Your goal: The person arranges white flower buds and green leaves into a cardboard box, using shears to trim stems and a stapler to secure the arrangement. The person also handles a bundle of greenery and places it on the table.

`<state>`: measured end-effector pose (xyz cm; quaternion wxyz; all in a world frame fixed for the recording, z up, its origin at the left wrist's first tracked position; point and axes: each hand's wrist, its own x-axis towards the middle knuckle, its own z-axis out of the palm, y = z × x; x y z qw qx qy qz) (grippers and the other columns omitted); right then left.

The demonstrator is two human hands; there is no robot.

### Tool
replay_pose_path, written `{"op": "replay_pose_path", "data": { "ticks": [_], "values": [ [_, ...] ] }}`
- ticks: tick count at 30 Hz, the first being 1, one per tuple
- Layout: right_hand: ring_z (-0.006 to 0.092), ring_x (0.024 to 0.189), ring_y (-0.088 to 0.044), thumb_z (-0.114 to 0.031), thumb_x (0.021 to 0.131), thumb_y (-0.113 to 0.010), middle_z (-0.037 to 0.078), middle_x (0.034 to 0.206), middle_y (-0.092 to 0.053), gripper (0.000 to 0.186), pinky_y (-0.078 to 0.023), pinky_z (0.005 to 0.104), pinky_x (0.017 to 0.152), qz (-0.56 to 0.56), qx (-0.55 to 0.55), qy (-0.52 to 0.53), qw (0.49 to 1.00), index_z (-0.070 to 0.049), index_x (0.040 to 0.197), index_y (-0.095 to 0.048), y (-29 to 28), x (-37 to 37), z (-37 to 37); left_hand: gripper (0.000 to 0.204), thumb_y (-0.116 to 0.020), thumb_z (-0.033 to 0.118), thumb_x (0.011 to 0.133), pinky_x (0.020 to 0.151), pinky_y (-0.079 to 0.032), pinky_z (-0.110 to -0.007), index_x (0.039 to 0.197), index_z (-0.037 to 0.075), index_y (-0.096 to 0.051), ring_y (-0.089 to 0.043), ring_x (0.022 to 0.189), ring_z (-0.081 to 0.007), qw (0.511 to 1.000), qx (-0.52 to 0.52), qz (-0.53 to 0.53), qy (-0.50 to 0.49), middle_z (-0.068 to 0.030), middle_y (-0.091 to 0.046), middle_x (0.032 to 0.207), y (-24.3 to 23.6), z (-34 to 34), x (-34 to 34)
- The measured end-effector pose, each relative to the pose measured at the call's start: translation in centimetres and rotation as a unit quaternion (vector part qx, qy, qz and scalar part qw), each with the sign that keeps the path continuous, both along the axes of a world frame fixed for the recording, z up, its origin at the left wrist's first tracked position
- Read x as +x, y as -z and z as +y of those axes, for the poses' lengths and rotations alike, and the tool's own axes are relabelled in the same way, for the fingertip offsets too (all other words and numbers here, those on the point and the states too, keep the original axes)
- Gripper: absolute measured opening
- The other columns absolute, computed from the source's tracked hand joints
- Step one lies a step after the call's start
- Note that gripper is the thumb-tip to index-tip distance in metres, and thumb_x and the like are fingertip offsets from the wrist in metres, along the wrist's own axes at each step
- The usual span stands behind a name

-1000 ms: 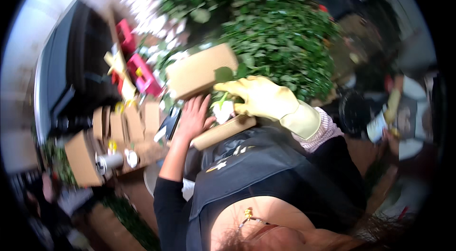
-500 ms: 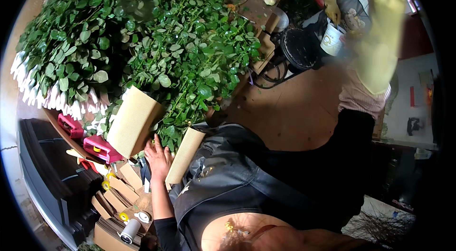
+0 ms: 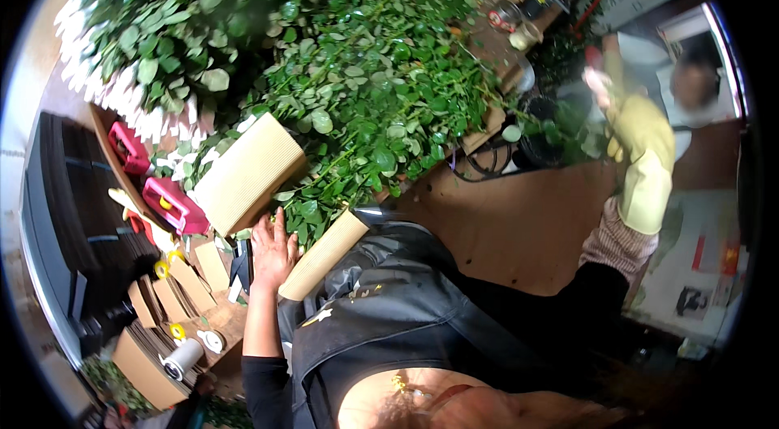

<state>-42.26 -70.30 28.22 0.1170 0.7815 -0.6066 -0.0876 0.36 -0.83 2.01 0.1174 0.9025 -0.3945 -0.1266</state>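
Observation:
My left hand is bare and lies with fingers spread between a folded corrugated cardboard piece and a narrower cardboard roll at the bench's near edge. Nothing shows in its grip. My right hand, in a long yellow rubber glove, is raised at the far right, closed around a rose. The rose's pink bloom and some blurred leaves stick out to the left of the glove; the gripped stem is mostly hidden. Leafy rose stems are heaped over the bench ahead.
Wrapped white bundle ends line the left. Pink tape dispensers, cardboard strips and a grey-white cylinder sit near the left hand. Stacked dark sheets stand at far left. A can rests on the back table.
The view has shifted. My gloved right hand has come lower with the rose, whose bloom now points left. My left hand stays by the cardboard. Another person's hand and white cup no longer show.

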Motion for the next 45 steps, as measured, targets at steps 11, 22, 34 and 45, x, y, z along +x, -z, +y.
{"op": "replay_pose_path", "data": {
  "ticks": [11, 22, 34, 45],
  "values": [
    [0.0311, 0.106, -0.069, -0.017, 0.085, -0.064, 0.018, 0.117, -0.07, 0.051, -0.053, 0.0394, 0.098, -0.055, -0.217, -0.101, 0.969, -0.011, 0.136, -0.06, -19.4, 5.8, -0.6, 0.07, -0.056, 0.035, 0.1, 0.115, -0.029, -0.057, 0.16, 0.011, -0.029, -0.036, 0.135, -0.0472, 1.0, -0.016, 0.025, -0.002, -0.0283, -0.032, 0.15, -0.1, 0.3, -0.3],
    [0.0328, 0.102, -0.07, -0.025, 0.089, -0.062, 0.019, 0.112, -0.071, 0.044, -0.054, 0.0411, 0.095, 0.031, -0.148, -0.063, 0.987, -0.012, 0.132, -0.063, -15.2, 6.9, -1.4, 0.073, -0.059, 0.034, 0.097, 0.115, -0.029, -0.055, 0.158, 0.008, -0.029, -0.037, 0.133, -0.0469, 0.999, -0.021, 0.026, -0.02, -0.0298, -0.036, 0.148, 0.4, 0.3, -0.3],
    [0.0351, 0.117, -0.064, -0.033, 0.097, -0.053, 0.016, 0.127, -0.066, 0.037, -0.05, 0.0434, 0.102, -0.094, 0.187, -0.414, 0.886, -0.015, 0.126, -0.067, -0.3, 36.2, 20.9, 0.073, -0.065, 0.034, 0.092, 0.113, -0.03, -0.056, 0.154, 0.006, -0.038, -0.04, 0.13, -0.0452, 0.997, -0.075, -0.009, -0.03, -0.0286, -0.036, 0.149, 0.2, 0.3, -0.5],
    [0.0219, 0.142, -0.046, -0.026, 0.099, -0.054, 0.008, 0.155, -0.05, 0.033, -0.03, 0.0421, 0.12, 0.155, 0.171, -0.595, 0.77, -0.015, 0.128, -0.067, 20.7, 60.2, 32.7, 0.07, -0.066, 0.033, 0.092, 0.11, -0.034, -0.053, 0.152, 0.007, -0.042, -0.042, 0.127, -0.0447, 0.994, -0.089, 0.031, -0.052, -0.0275, -0.043, 0.142, -0.4, 0.2, -0.7]
  ]
}}
